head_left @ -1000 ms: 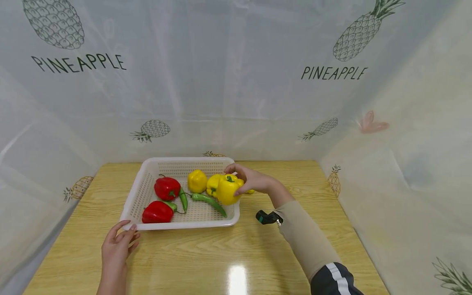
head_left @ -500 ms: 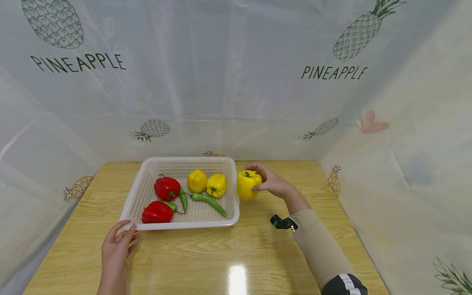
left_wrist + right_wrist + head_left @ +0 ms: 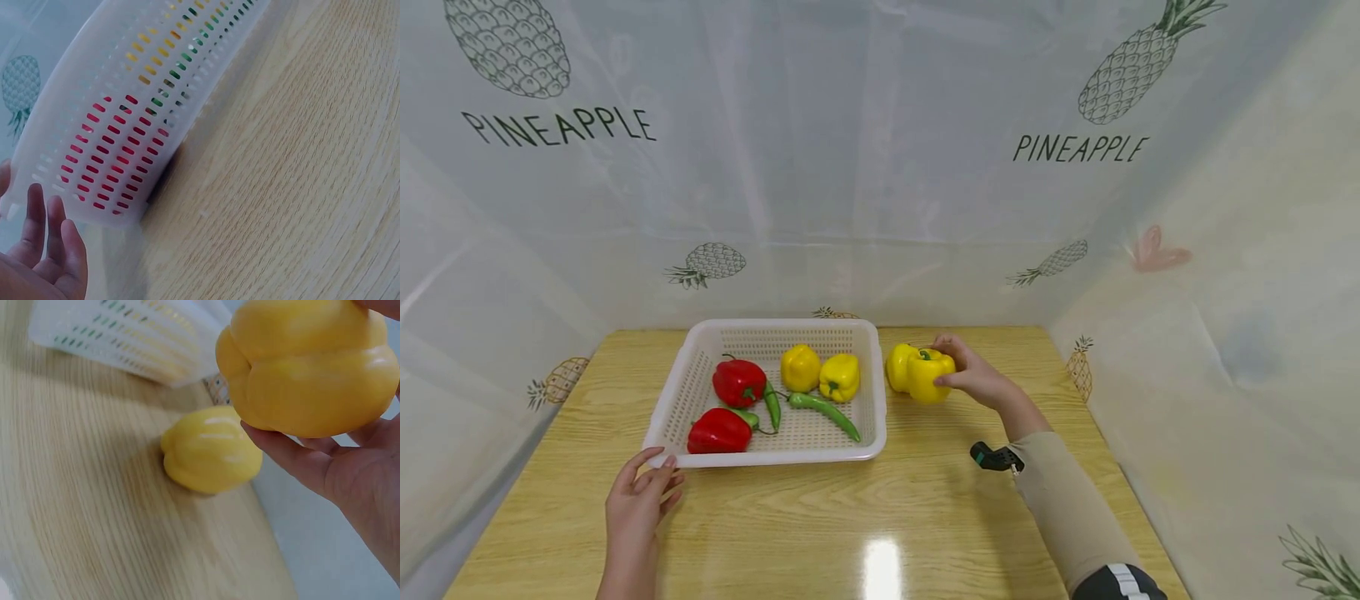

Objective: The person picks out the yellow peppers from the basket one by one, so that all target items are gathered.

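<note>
My right hand (image 3: 973, 375) holds a yellow bell pepper (image 3: 928, 379), thumb on its near side and fingers round the far side. In the right wrist view this bell pepper (image 3: 312, 369) is large and close, raised above the table. Just left of it, a second yellow bell pepper (image 3: 898, 367) rests on the table beside the basket. My left hand (image 3: 636, 504) grips the front left corner of the white plastic basket (image 3: 775, 458) between thumb and finger. Its other fingers (image 3: 55, 231) hang loosely below the rim.
Inside the basket lie two red bell peppers (image 3: 739, 382), two yellow bell peppers (image 3: 801, 368) and several green peppers (image 3: 824, 415). A wooden table (image 3: 790, 533) carries everything, with a pineapple-print curtain (image 3: 880, 167) behind and at the sides.
My right hand has carried the yellow bell pepper from over the basket's right edge out to the right, uncovering the other yellow pepper on the table. My left hand stays at the corner.
</note>
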Available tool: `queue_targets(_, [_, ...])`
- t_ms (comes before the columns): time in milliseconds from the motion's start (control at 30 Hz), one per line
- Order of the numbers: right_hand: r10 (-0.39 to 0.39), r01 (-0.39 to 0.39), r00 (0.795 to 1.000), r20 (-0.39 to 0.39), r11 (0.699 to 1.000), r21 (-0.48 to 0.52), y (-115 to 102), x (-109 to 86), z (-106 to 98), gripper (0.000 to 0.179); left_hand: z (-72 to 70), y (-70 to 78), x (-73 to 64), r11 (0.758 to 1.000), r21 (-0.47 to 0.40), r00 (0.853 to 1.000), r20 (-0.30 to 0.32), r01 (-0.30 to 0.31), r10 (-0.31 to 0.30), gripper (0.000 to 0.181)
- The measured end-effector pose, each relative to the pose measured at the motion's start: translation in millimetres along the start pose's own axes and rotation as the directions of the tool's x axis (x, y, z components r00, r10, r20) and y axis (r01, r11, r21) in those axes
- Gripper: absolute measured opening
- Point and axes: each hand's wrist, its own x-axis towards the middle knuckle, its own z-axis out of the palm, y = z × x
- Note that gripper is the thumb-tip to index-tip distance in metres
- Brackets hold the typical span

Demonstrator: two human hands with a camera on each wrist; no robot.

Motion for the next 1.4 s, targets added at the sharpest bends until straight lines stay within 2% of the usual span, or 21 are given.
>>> queue_targets(200, [0.028,-0.028,0.999,-0.029,1.0,-0.003,5.9,-4.2,-8.5,0.039,-1.3,-1.1,0.3,1.0,0.002,1.0,0.007,-0.01,0.01,0.029])
queue_targets(400, [0.077,-0.078,0.99,-0.115,0.997,-0.009,14.1,-5.7,-16.1,0.029,-0.1,-1.0,0.5,1.0,0.0,1.0,0.004,-0.013,0.013,0.03])
queue_targets(533, [0.113,-0.12,0.981,-0.156,0.992,-0.033,21.1,-6.2,-19.3,0.033,0.1,-1.4,0.8,1.0,0.007,1.0,-0.001,-0.011,0.011,0.032])
queue_targets(800, [0.155,-0.181,0.97,-0.189,0.975,-0.131,28.7,-5.3,-20.5,0.039,-0.5,-0.4,2.1,0.999,0.045,1.0,-0.004,-0.007,0.007,0.031])
queue_targets(967, [0.201,-0.23,0.953,-0.226,0.967,-0.11,39.5,-2.3,-22.2,0.043,-0.9,-0.7,2.6,0.999,0.04,1.0,0.006,-0.012,0.011,0.03])
queue_targets(1200, [0.235,-0.26,0.94,-0.247,0.963,-0.075,55.3,0.5,-26.4,0.047,-0.2,-1.3,4.0,1.0,0.027,1.0,0.006,-0.003,0.003,0.031])
queue_targets(1400, [0.257,-0.294,0.923,-0.287,0.951,-0.093,63.7,3.0,-29.2,0.053,-1.3,-2.5,3.4,1.0,0.019,1.0,0.013,-0.024,0.023,0.029])
